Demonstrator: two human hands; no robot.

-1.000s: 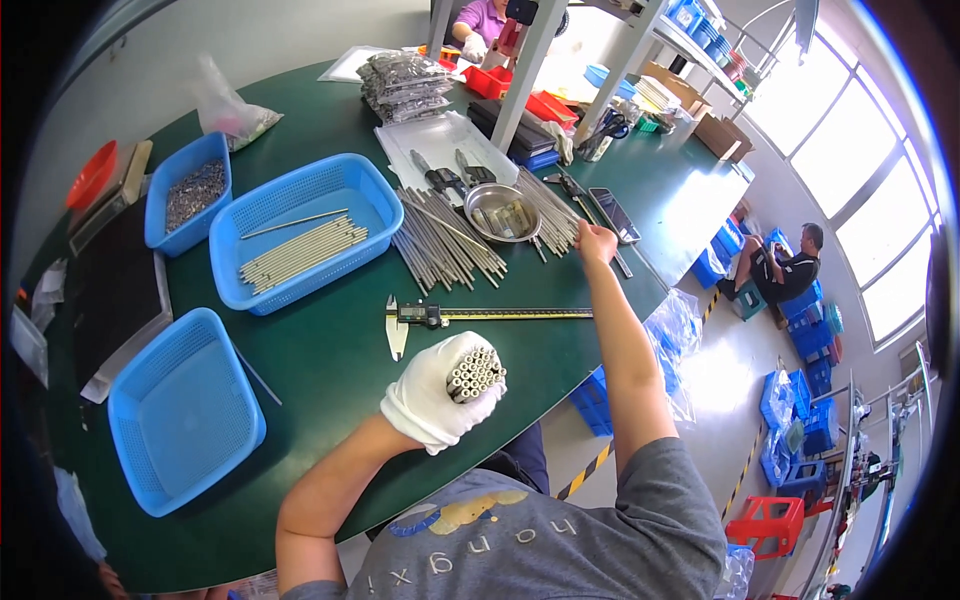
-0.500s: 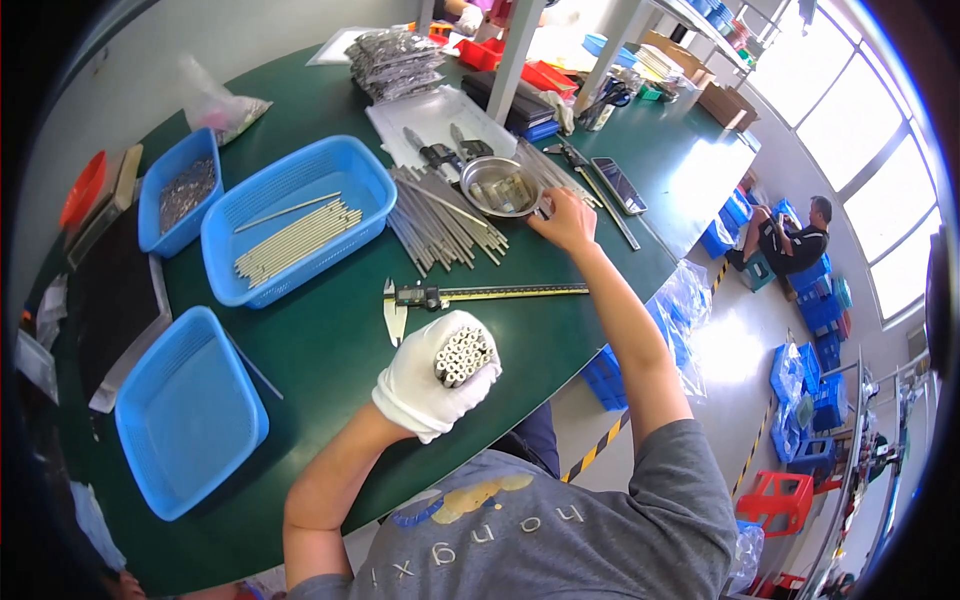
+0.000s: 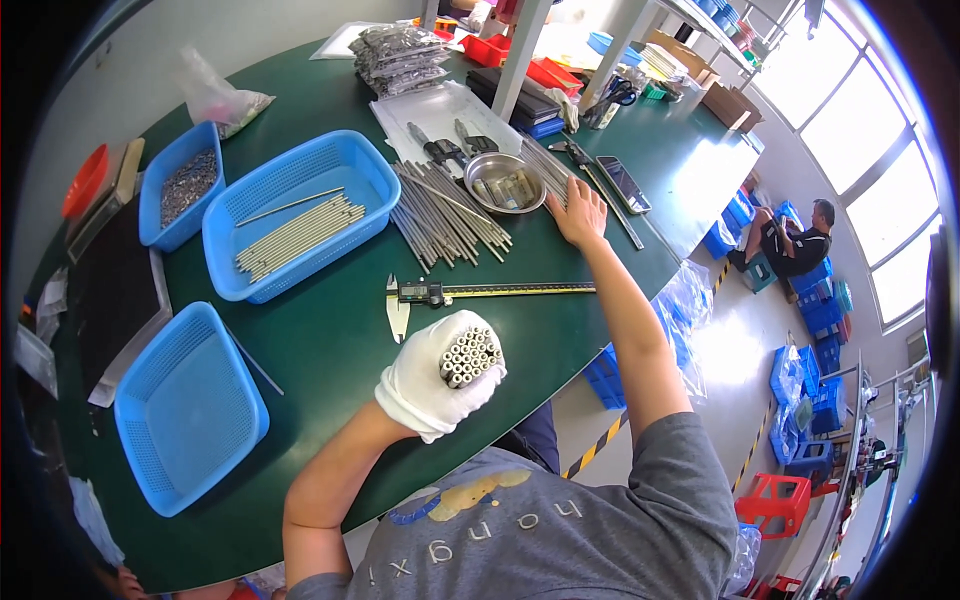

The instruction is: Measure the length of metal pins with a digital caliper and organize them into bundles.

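Observation:
My left hand (image 3: 412,392), in a white glove, is wrapped round a bundle of thin metal tubes (image 3: 469,357), their open ends facing up. My bare right hand (image 3: 580,212) lies with fingers stretched out beside a round metal bowl (image 3: 497,160), over the near end of some metal rods (image 3: 548,163). Short cylindrical pieces (image 3: 512,190) lie in the bowl. Left of it is a loose pile of grey metal rods (image 3: 440,222). A digital caliper (image 3: 500,290) rests on the table between my hands.
Blue baskets stand at left: one with pale rods (image 3: 305,238), one with small metal parts (image 3: 190,190), one nearer (image 3: 190,410). Beyond the bowl are more calipers (image 3: 445,150), bagged parts (image 3: 400,60) and a phone (image 3: 622,184). A person (image 3: 795,240) sits at right.
My right hand has let go of the bowl's rim and moved slightly right, its fingers now stretched out. My left hand still holds the tubes, tilted slightly differently.

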